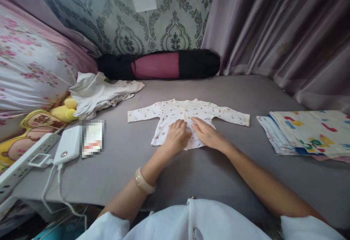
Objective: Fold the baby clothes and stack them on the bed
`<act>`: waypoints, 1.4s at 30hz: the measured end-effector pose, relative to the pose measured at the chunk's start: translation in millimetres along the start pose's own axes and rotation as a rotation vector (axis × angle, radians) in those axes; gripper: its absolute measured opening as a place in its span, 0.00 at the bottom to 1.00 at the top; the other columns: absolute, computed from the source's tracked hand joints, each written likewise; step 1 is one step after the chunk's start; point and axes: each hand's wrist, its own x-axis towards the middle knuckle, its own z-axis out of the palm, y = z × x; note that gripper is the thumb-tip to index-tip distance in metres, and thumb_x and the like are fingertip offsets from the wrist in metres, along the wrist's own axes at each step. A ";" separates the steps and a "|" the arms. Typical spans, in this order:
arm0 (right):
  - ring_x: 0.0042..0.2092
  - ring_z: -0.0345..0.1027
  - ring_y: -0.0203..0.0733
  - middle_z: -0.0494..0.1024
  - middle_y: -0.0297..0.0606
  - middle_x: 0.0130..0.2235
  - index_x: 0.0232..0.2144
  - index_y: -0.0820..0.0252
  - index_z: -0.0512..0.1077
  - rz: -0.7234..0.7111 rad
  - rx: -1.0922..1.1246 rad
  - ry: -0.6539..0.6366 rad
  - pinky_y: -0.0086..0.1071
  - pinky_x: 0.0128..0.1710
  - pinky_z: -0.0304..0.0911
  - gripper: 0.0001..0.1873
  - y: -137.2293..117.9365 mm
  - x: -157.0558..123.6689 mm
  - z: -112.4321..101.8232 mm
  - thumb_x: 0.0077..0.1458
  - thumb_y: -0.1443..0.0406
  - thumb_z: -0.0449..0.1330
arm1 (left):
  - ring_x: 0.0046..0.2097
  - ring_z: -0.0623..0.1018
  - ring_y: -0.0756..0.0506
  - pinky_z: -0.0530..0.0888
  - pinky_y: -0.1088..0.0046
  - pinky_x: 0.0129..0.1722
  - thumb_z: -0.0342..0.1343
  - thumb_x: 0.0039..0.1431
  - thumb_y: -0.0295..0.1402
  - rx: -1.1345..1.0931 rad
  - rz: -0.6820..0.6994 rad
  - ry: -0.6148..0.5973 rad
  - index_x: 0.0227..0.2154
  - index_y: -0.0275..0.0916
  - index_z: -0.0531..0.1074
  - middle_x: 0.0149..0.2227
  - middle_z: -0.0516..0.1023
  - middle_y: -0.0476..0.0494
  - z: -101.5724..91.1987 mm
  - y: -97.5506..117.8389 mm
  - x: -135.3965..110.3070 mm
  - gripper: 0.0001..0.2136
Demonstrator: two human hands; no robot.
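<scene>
A small white baby shirt [169, 110] with a scattered print lies spread on the grey surface, its sleeves stretched out to both sides. My left hand [177, 136] rests on the lower middle of the shirt, fingers laid out over the cloth. Beside it, my right hand [206, 133] lies on the shirt's lower right part with its fingers extended. Both hands hide some of the front and the hem. A pale bangle [144, 181] circles my left wrist.
Folded printed cloths [308, 132] are stacked at the right. Crumpled white clothes [95, 90] lie at the left, behind a white power bank [67, 144] with cables and a power strip [27, 163]. A long black and red bag [158, 65] lies along the wall.
</scene>
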 end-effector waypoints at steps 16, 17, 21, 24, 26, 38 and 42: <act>0.70 0.40 0.49 0.51 0.53 0.68 0.66 0.75 0.53 0.092 -0.421 0.036 0.43 0.68 0.37 0.34 47.2 12.6 35.9 0.67 0.56 0.37 | 0.70 0.47 0.35 0.49 0.51 0.67 0.38 0.65 0.54 0.105 0.010 -0.080 0.66 0.29 0.52 0.70 0.47 0.31 34.5 7.1 5.3 0.37; 0.70 0.40 0.49 0.52 0.53 0.68 0.65 0.75 0.53 0.092 -0.432 0.030 0.43 0.68 0.38 0.34 46.7 13.1 34.4 0.67 0.56 0.37 | 0.70 0.47 0.35 0.49 0.51 0.67 0.38 0.64 0.55 0.100 0.013 -0.081 0.66 0.28 0.52 0.70 0.47 0.30 34.4 7.1 5.2 0.38; 0.69 0.43 0.51 0.54 0.55 0.67 0.65 0.76 0.55 0.132 -0.436 -0.046 0.44 0.67 0.40 0.34 38.6 18.1 29.3 0.66 0.57 0.38 | 0.70 0.46 0.33 0.48 0.49 0.67 0.38 0.60 0.61 0.065 0.006 -0.097 0.66 0.27 0.51 0.70 0.45 0.29 31.2 8.0 5.2 0.43; 0.69 0.43 0.51 0.54 0.53 0.67 0.65 0.74 0.55 0.140 -0.402 -0.096 0.46 0.67 0.40 0.33 33.6 25.0 30.7 0.66 0.57 0.37 | 0.70 0.45 0.33 0.49 0.49 0.67 0.41 0.58 0.63 0.027 0.004 -0.105 0.67 0.28 0.49 0.70 0.45 0.29 28.8 8.8 5.5 0.46; 0.70 0.40 0.50 0.51 0.51 0.69 0.66 0.73 0.53 0.123 -0.397 -0.107 0.46 0.67 0.38 0.34 32.9 32.0 34.7 0.66 0.57 0.35 | 0.70 0.45 0.33 0.49 0.49 0.67 0.43 0.56 0.63 0.004 0.000 -0.098 0.67 0.28 0.47 0.69 0.45 0.28 28.5 9.0 5.5 0.47; 0.68 0.42 0.52 0.51 0.56 0.68 0.65 0.76 0.52 0.289 -0.447 0.026 0.44 0.66 0.40 0.34 50.4 110.6 40.6 0.66 0.56 0.38 | 0.69 0.54 0.36 0.54 0.54 0.66 0.40 0.66 0.51 0.008 -0.006 -0.013 0.63 0.30 0.59 0.68 0.54 0.32 28.3 3.9 7.1 0.32; 0.59 0.59 0.50 0.69 0.52 0.58 0.57 0.67 0.66 0.285 -0.453 0.085 0.40 0.59 0.52 0.24 58.9 123.5 26.4 0.65 0.64 0.41 | 0.67 0.59 0.37 0.58 0.56 0.65 0.44 0.66 0.46 0.029 -0.022 0.052 0.60 0.32 0.61 0.66 0.59 0.32 27.9 -1.0 9.9 0.27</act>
